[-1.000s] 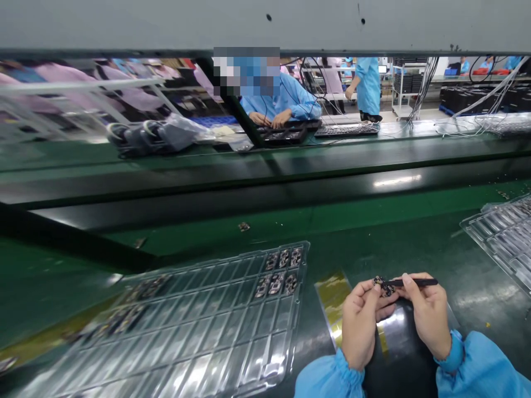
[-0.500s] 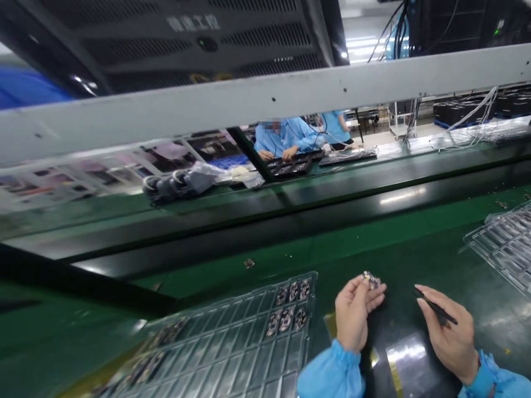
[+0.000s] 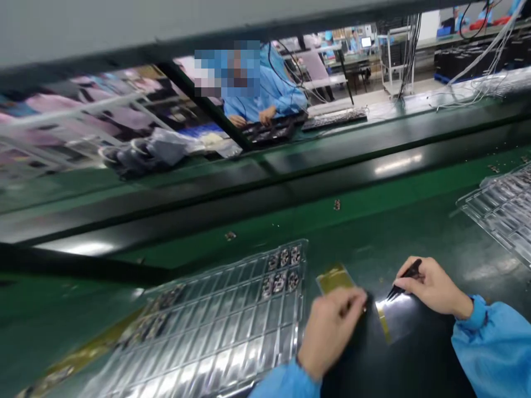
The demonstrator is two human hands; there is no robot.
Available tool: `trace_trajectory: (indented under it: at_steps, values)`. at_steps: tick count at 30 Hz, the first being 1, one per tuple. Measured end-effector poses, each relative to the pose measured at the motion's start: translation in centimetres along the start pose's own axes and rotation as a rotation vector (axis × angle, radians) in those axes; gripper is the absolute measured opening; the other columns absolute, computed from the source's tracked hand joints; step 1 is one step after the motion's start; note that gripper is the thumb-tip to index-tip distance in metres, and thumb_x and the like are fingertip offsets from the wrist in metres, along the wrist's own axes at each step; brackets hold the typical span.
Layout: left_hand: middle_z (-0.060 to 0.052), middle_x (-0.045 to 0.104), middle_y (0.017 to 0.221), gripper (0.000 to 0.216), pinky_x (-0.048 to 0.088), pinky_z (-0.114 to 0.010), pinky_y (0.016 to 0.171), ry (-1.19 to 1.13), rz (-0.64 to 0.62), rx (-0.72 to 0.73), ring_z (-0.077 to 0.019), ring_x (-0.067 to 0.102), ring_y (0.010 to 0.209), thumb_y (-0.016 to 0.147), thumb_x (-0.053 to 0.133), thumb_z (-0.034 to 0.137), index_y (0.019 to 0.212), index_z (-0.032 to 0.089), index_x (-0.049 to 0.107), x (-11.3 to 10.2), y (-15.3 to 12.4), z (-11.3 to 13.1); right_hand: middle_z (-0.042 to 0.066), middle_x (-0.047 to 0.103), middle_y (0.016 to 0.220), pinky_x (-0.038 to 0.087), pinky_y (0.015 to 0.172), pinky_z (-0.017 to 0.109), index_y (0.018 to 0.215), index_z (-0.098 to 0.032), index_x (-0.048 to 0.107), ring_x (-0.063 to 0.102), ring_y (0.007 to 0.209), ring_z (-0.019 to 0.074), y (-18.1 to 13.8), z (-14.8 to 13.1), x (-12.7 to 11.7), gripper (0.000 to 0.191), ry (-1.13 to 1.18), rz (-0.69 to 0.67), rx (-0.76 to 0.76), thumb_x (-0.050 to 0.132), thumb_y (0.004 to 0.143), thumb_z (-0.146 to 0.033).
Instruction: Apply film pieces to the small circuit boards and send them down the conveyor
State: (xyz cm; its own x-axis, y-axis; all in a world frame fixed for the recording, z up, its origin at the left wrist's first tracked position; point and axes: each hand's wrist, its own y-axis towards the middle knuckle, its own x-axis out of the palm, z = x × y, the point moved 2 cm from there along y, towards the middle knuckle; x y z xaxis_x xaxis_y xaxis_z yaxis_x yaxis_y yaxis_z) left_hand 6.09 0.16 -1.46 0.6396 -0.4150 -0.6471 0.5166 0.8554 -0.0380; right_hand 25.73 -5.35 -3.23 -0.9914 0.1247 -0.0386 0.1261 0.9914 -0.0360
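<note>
Board (image 3: 337, 205) now on the green surface (image 3: 381, 194), probably set down; my right hand (image 3: 433, 287) grips tweezers (image 3: 411, 269), left hand (image 3: 329, 326): can't tell.

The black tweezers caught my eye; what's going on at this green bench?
Someone in blue sleeves is handling small electronic parts. The right hand grips black tweezers, tips pointing down at a clear sheet with a yellow strip. The left hand is pinched around something small and dark, too blurred to name. Beside it lies a clear compartment tray with small circuit boards in its far right corner. Another clear tray lies to the right.
</note>
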Motion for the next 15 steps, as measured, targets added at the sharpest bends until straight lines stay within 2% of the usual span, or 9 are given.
trace_trajectory:
  at_steps: [2,5,10,15]
  values:
    - [-0.005,0.066,0.069,0.024,0.043,-0.023,0.056,0.22,-0.15,0.133,-0.0159,0.059,0.061,0.081,0.048,0.032,0.083,0.023,0.069,2.2,-3.9,0.3,-0.002,0.06,0.059,0.046,0.05,0.02,0.071,-0.016,0.061,0.058,0.054,0.0129,0.2,0.3,0.6,0.003,0.033,-0.113,0.059,0.064,0.071,-0.018]
    - [-0.007,0.066,0.077,0.033,0.044,-0.024,0.055,0.441,-0.162,0.192,-0.0167,0.061,0.062,0.086,0.037,0.03,0.106,0.021,0.062,4.5,-6.6,0.1,-0.004,0.059,0.055,0.044,0.046,0.018,0.069,-0.016,0.06,0.056,0.05,0.011,0.8,1.0,1.4,0.003,0.04,-0.153,0.087,0.063,0.07,-0.015]
    - [-0.006,0.064,0.078,0.038,0.042,-0.026,0.049,0.645,-0.153,0.135,-0.0181,0.061,0.057,0.088,0.032,0.029,0.12,0.021,0.051,5.8,-5.9,0.0,-0.002,0.06,0.059,0.045,0.041,0.017,0.071,-0.016,0.06,0.056,0.048,0.0114,1.8,1.8,1.9,0.007,0.042,-0.159,0.124,0.065,0.069,-0.02]
    - [-0.005,0.064,0.081,0.038,0.043,-0.029,0.049,0.662,-0.184,0.085,-0.0207,0.062,0.058,0.088,0.033,0.031,0.12,0.024,0.051,5.5,-5.6,0.2,-0.001,0.061,0.063,0.048,0.044,0.019,0.072,-0.016,0.06,0.059,0.054,0.0131,2.0,1.9,1.8,0.009,0.033,-0.183,0.146,0.065,0.068,-0.022]
